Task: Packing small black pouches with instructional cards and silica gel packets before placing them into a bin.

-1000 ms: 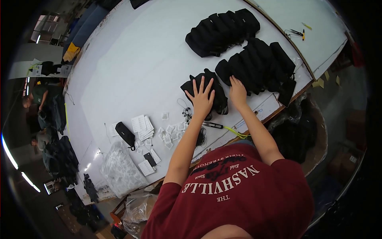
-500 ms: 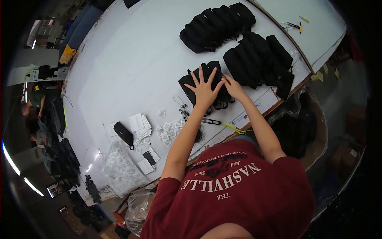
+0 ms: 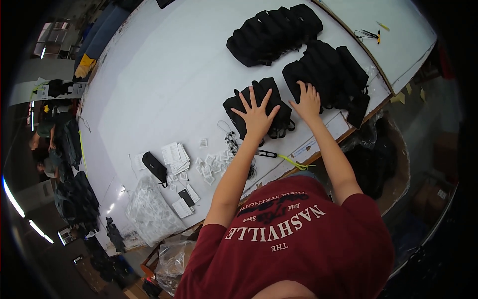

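My left hand point(image 3: 256, 117) lies flat with fingers spread on a small row of black pouches point(image 3: 283, 115) near the table's front edge. Small dark loops stick out from their near side. My right hand point(image 3: 307, 105) is open, thumb apart, with its fingertips at the near left side of a second row of black pouches point(image 3: 326, 70). Whether those fingertips press on the cloth, I cannot tell. A longer row of black pouches point(image 3: 271, 34) lies behind, farther back on the white table point(image 3: 164, 89).
Left of my arms lie a single black pouch point(image 3: 155, 168), white paper slips point(image 3: 175, 157), small white packets point(image 3: 208, 167), a dark phone-like object point(image 3: 186, 198) and a clear plastic bag point(image 3: 149, 212). A black-handled cutter point(image 3: 266, 153) and yellow-green cords point(image 3: 294, 162) sit by the front edge.
My right hand has left the small row beside my left hand and moved right to the second row, its fingers opening. My left hand stays spread on the small row.
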`<state>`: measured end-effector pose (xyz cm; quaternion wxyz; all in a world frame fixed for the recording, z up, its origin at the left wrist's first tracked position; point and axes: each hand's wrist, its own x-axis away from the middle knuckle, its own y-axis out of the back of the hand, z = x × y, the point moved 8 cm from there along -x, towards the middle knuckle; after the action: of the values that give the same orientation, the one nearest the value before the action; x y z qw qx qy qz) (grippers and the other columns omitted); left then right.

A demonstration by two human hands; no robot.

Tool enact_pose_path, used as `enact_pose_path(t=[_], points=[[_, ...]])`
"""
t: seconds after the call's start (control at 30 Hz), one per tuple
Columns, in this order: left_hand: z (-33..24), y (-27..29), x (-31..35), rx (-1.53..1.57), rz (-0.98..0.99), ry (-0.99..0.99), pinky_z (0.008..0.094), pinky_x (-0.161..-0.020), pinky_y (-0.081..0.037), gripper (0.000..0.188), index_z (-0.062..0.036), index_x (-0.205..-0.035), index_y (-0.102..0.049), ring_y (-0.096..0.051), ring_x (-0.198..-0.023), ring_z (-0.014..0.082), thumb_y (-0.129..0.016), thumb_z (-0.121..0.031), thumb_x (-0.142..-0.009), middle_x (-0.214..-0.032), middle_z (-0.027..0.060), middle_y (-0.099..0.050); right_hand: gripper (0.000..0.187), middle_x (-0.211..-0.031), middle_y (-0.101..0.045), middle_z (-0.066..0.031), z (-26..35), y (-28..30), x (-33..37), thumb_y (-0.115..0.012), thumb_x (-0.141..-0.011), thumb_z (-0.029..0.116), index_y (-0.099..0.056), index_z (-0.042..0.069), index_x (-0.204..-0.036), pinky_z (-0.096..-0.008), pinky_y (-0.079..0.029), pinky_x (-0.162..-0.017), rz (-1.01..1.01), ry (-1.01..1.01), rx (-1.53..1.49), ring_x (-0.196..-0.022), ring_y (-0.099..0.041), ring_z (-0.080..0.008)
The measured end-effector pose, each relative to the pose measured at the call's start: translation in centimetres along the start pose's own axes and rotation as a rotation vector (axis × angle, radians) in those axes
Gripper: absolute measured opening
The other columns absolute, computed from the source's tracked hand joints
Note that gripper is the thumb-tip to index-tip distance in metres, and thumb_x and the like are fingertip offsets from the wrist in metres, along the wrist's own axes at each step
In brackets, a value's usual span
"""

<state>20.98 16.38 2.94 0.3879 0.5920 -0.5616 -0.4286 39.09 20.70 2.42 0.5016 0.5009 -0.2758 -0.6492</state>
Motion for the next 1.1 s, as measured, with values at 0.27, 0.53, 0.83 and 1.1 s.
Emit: enact_pose_path(t=[0.27, 0.53, 0.83, 1.1], points=[[-0.2, -0.2, 0.2, -0.027, -0.017, -0.018, 0.0796, -0.091, 0.0, 0.058, -0.0392, -0.138, -0.04, -0.002, -0.139, 0.0463, -0.052, -0.058, -0.084, -0.154, 0.0128, -0.011, 0.049, -0.124, -0.055, -0.0105, -4.5, -5.0, -3.0, -0.051, -0.081, 0.002, -0.046, 0.006, -0.13, -0.0313, -0.045, -0.089, 0.464, -0.574, -1.11, -0.107, -0.055, -0.0217], [0.3, 0.2, 0.0, -0.032, -0.029, 0.001, 0.0793, -0.092, -0.003, 0.058, -0.0381, -0.137, -0.042, -0.004, -0.139, 0.0461, -0.053, -0.057, -0.084, -0.154, 0.013, -0.014, 0.054, -0.115, -0.059, -0.0116, -3.8, -9.0, -0.1, -0.048, -0.081, 0.007, -0.044, 0.008, -0.135, -0.0327, -0.044, -0.09, 0.691, -0.944, -1.498, -0.101, -0.057, -0.0224], [0.2, 0.1, 0.5, -0.024, -0.047, -0.01, 0.0792, -0.092, -0.002, 0.057, -0.0382, -0.136, -0.043, -0.005, -0.139, 0.0459, -0.055, -0.055, -0.083, -0.153, 0.0136, -0.015, 0.053, -0.127, -0.054, -0.0184, -2.1, -8.0, 0.1, -0.048, -0.094, 0.037, -0.041, 0.007, -0.138, -0.033, -0.037, -0.1, 0.438, -0.399, -0.896, -0.12, -0.05, -0.0304], [0.3, 0.2, 0.3, -0.042, -0.062, -0.017, 0.0798, -0.091, -0.003, 0.058, -0.0384, -0.136, -0.043, -0.006, -0.139, 0.0461, -0.055, -0.056, -0.083, -0.153, 0.0132, -0.017, 0.068, -0.137, -0.044, -0.0197, 1.2, -4.7, 2.1, -0.054, -0.09, 0.041, -0.029, 0.008, -0.144, -0.0345, -0.034, -0.103, 0.593, -0.193, -0.733, -0.127, -0.043, -0.0326]])
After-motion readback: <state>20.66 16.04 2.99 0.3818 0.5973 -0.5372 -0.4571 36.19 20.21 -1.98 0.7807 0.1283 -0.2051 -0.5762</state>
